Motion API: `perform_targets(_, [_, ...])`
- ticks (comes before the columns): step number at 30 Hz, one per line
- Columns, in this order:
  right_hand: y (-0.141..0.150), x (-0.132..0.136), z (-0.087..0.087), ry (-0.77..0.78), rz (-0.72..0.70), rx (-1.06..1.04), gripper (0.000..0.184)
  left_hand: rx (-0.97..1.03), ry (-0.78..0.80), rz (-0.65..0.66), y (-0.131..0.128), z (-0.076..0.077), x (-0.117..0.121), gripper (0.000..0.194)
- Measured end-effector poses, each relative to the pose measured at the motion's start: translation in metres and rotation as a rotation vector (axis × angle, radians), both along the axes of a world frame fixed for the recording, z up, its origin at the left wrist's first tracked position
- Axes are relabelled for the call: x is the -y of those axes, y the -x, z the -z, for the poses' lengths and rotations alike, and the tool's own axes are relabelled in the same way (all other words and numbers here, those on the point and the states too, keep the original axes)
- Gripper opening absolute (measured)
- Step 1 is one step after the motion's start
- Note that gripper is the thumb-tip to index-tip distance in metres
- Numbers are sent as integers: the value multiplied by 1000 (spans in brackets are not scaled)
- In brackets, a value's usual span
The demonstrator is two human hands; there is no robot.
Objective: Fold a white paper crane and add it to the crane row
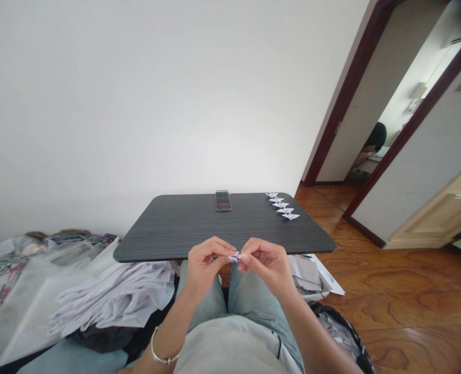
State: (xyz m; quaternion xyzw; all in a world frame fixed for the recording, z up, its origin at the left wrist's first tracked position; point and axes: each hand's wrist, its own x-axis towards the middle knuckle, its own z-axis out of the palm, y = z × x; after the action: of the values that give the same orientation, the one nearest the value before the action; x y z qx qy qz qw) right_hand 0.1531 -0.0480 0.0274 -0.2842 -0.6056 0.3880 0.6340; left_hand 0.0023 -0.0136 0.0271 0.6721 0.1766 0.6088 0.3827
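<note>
Between my fingertips, just off the near edge of the dark table (191, 223), is a small folded piece of white paper (235, 256). My left hand (209, 262) pinches its left side with thumb and forefinger. On the other side, my right hand (265, 262) pinches it too, the two hands almost meeting. Fingers cover most of the paper, so its exact shape is hidden. Several white paper cranes (283, 205) stand in a slanting row at the table's right side.
A phone (223, 200) lies near the table's back edge. Folded white cloth (117, 296) and plastic sheeting are heaped at left. Below the table's right side are a box of papers (308, 272) and a black bag (343, 332). A person (374, 140) shows partly through the doorway.
</note>
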Motion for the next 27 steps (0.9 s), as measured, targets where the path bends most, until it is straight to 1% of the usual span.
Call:
perform_targets(2, [0,3,-2,-179,129,72,3,11,8,-1,0,0,0,9])
perform_targets(5, [-1,6,-4,-475,320,247,17,10,12,-6,-1,-1,1,8])
perform_targets(6, [-1,7,-4,-543,361,298,19,8,14,-6,-1,-1,1,8])
perform_targets(8, [0,7,-3,-618,414,354,21,5,18,-9,-1,-2,2,8])
perform_targets(10, [2,7,-1,-646,448,357,22,2,22,-15,-1,-2,3,6])
perform_targets(12, [4,6,2,-641,469,335,23,-8,25,-26,-1,-2,3,5])
perform_targets(17, [8,5,7,-543,495,249,19,-39,31,-44,-1,-1,4,5])
perform_targets(21, [10,3,10,-480,485,191,18,-46,24,-34,-1,0,4,6])
perform_targets(24, [10,2,13,-476,488,161,18,-43,25,-26,-1,1,3,6])
perform_targets(27, [11,2,15,-504,503,150,19,-38,33,-25,-1,1,3,5])
